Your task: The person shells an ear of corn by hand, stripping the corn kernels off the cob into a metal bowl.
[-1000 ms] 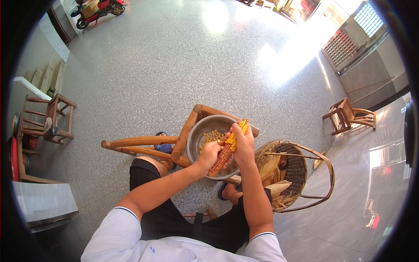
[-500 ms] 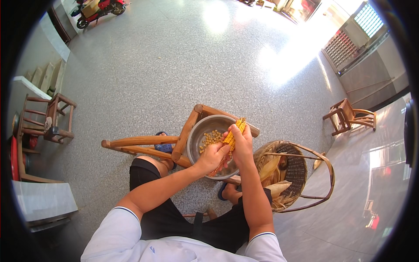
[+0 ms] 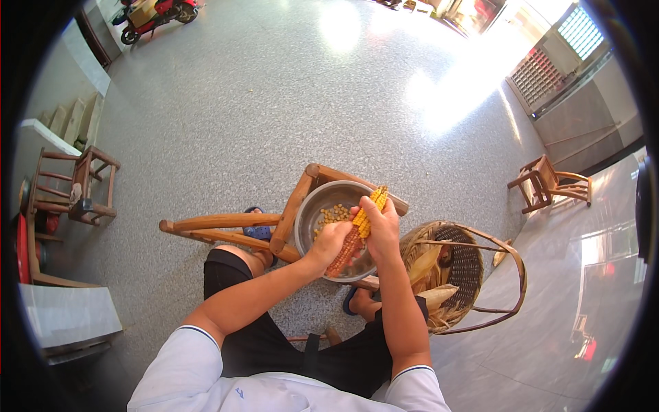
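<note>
An ear of corn point(image 3: 347, 248) is gripped between both my hands, tilted over a metal basin. Its lower length is bare reddish cob, while yellow kernels still cover the upper end. My left hand point(image 3: 329, 242) is closed around the left side of the bare part. Around the yellow upper part, my right hand point(image 3: 382, 224) is closed, thumb lying along the kernels. Loose kernels point(image 3: 336, 213) lie in the basin point(image 3: 300, 229), partly hidden by my hands. The basin rests on a wooden chair point(image 3: 293, 206) in front of my knees.
By my right leg a woven basket point(image 3: 469, 273) with a tall handle holds pale corn husks point(image 3: 425, 265). Wooden chairs stand at left point(image 3: 83, 185) and right point(image 3: 546, 182). A red motorbike point(image 3: 147, 19) is parked at the far left, beyond some steps point(image 3: 72, 122).
My left hand has shifted slightly up and left along the ear, uncovering more of the bare reddish cob. My right hand has barely moved and keeps its grip.
</note>
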The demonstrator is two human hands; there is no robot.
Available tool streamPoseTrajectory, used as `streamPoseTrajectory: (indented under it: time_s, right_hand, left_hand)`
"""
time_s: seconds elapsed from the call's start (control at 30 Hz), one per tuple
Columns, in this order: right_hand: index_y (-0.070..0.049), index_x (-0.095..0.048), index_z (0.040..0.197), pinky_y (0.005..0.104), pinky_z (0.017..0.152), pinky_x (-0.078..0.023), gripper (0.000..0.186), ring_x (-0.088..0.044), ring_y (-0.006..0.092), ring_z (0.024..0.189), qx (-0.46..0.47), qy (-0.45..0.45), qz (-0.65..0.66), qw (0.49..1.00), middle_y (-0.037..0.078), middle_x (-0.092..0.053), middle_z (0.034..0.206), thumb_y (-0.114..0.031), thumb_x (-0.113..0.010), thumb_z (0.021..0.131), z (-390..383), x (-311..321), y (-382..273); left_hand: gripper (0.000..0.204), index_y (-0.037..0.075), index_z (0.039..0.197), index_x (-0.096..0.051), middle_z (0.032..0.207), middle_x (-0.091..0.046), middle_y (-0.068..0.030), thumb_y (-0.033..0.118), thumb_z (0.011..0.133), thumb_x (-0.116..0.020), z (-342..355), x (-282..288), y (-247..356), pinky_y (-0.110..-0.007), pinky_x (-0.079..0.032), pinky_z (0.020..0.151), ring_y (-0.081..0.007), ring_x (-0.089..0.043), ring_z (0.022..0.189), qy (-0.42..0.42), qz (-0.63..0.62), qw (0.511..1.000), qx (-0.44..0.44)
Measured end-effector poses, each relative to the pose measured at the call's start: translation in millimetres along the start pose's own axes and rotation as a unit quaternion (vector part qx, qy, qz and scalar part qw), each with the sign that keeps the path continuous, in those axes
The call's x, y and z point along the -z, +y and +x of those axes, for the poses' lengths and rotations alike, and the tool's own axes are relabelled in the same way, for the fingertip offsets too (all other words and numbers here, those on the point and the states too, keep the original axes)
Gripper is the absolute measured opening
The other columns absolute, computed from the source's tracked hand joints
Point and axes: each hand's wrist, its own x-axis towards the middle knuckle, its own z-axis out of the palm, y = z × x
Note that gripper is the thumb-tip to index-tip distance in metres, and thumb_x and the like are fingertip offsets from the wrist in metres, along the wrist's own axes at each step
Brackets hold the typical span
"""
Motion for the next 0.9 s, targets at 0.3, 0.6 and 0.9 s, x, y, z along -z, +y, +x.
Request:
streamPoseTrajectory:
  time_s: [0.3, 0.6, 0.9]
  right_hand:
    - [-0.006, -0.043, 0.105, 0.0254, 0.052, -0.05, 0.024, -0.058, 0.0135, 0.065, 0.002, -0.006, 0.008, 1.0, 0.008, -0.059, 0.081, -0.014, -0.062, 0.092, -2.5, -4.7, 0.1]
    - [-0.006, -0.042, 0.112, 0.0251, 0.058, -0.052, 0.027, -0.058, 0.0125, 0.07, -0.015, -0.013, 0.035, 0.999, 0.006, -0.055, 0.084, -0.01, -0.059, 0.092, -2.1, -0.8, -1.5]
    - [-0.006, -0.043, 0.109, 0.0256, 0.06, -0.053, 0.022, -0.058, 0.0123, 0.07, -0.008, -0.007, 0.038, 0.999, 0.005, -0.053, 0.087, -0.007, -0.057, 0.093, -1.3, -2.5, 2.4]
  left_hand:
    - [0.045, -0.001, 0.098, -0.058, 0.079, -0.062, -0.0068, 0.043, 0.098, -0.05, -1.2, 5.7, -1.4, -0.023, -0.048, 0.047, -0.0131, -0.062, 0.062, -0.05, 0.108, 0.993, -0.014]
    - [0.039, -0.001, 0.096, -0.056, 0.078, -0.06, -0.0067, 0.035, 0.102, -0.042, -2.5, 1.7, -3.1, -0.023, -0.047, 0.047, -0.0125, -0.06, 0.06, -0.055, 0.153, 0.986, -0.047]
    - [0.033, -0.001, 0.097, -0.053, 0.07, -0.059, -0.0059, 0.027, 0.102, -0.037, -3.7, -2.7, -3.2, -0.027, -0.046, 0.045, -0.0135, -0.058, 0.052, -0.006, 0.243, 0.967, -0.079]
